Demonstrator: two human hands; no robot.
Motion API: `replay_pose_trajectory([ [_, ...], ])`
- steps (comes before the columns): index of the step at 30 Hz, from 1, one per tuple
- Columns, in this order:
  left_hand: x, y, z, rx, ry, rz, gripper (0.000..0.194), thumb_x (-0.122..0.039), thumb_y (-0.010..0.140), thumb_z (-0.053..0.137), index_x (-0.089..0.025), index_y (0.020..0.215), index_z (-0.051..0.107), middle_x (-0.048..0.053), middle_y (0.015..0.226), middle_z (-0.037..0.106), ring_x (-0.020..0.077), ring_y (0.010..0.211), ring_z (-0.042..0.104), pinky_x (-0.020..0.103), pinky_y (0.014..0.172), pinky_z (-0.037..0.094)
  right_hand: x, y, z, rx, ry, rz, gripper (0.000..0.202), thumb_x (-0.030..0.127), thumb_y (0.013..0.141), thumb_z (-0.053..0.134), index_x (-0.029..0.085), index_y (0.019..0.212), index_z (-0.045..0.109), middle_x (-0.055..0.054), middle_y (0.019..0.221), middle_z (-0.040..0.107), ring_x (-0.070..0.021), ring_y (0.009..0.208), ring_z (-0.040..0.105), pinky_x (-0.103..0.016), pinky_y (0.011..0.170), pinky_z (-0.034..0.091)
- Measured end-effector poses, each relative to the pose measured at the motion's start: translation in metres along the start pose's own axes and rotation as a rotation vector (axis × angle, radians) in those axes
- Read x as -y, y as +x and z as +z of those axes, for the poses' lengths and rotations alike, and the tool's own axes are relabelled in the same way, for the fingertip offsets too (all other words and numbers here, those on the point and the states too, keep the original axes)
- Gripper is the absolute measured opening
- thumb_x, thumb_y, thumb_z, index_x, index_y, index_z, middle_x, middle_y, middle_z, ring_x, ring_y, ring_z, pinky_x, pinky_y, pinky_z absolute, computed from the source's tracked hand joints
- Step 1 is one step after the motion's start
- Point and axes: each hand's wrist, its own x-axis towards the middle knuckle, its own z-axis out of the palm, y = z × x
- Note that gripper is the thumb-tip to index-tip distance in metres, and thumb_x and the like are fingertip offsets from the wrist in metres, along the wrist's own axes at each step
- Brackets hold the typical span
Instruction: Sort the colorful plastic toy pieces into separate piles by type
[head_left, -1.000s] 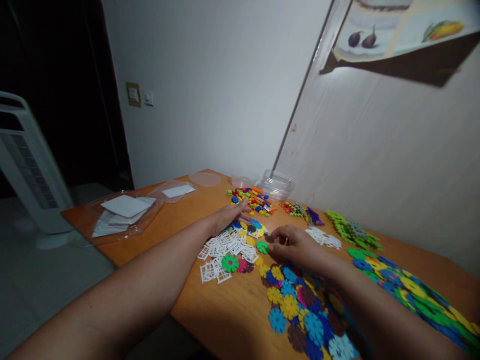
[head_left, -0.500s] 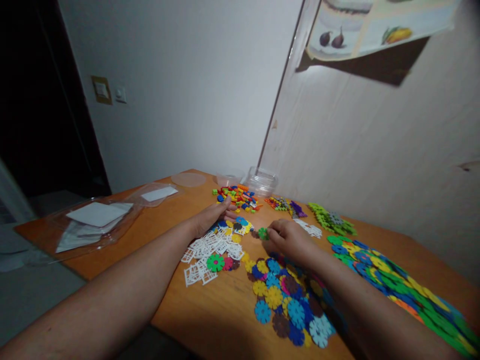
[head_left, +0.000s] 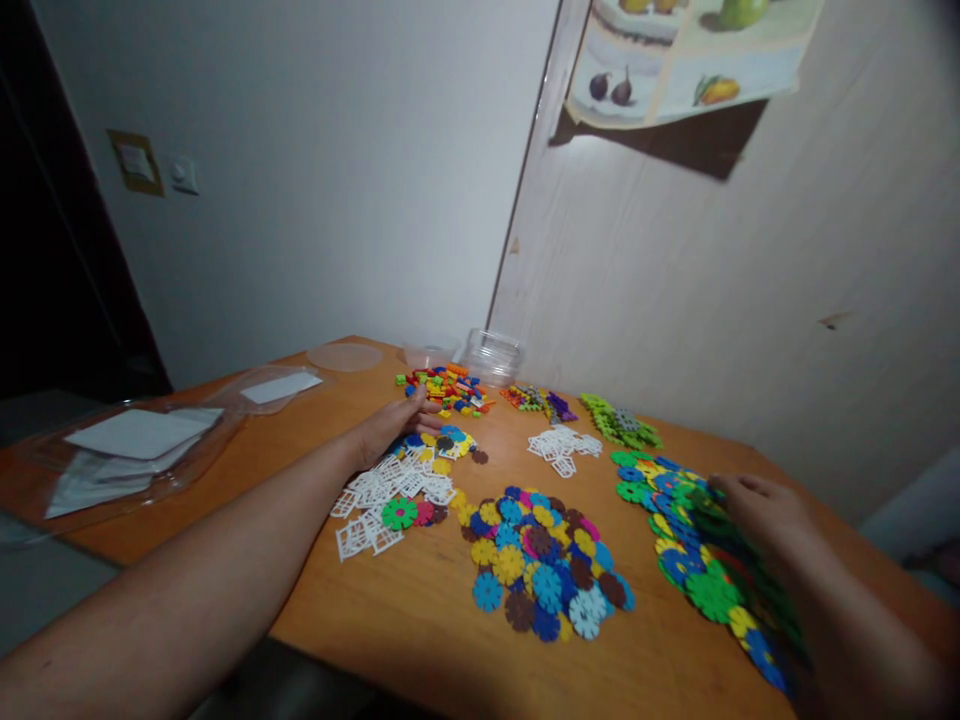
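My left hand (head_left: 394, 425) is open, thumb raised and fingers stretched out, beside a small group of snowflake discs (head_left: 450, 437) and a heap of white lattice pieces (head_left: 394, 480). A green snowflake disc with a pink centre (head_left: 399, 514) lies by the lattice. Over on the right, my right hand (head_left: 761, 510) is above a long pile of larger green, blue and yellow snowflake discs (head_left: 709, 595). Its fingers are curled and slightly blurred; whatever they hold, if anything, is hidden. Between the hands lies a pile of mixed-colour snowflake discs (head_left: 547, 570).
Small coloured bricks (head_left: 450, 388) lie at the back, before clear plastic tubs (head_left: 491, 355). White lattice pieces (head_left: 562, 447), purple pieces (head_left: 559, 407) and lime-green pieces (head_left: 619, 425) sit farther right. Clear plastic packaging with white papers (head_left: 142, 435) rests at the table's left.
My right hand has moved right from mid-table, where it held a green snowflake disc, to over the right-hand pile. My left hand stays beside the lattice heap. The view has turned right.
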Motion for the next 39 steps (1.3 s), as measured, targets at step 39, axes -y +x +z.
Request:
replay_pose_trajectory([
  [39,0.002,-0.012,0.000,0.085,0.295,0.052,0.093,-0.086,0.080,0.032,-0.024,0.148,0.047,0.012,0.145,0.055,0.0314,0.136,0.046,0.044,0.113,0.032,0.224,-0.070,0.161,0.657,-0.002,-0.799,0.034,0.040,0.084,0.058,0.019,0.108,0.072,-0.011,0.100,0.068,-0.0211,0.082,0.063,-0.031,0.074,0.046],
])
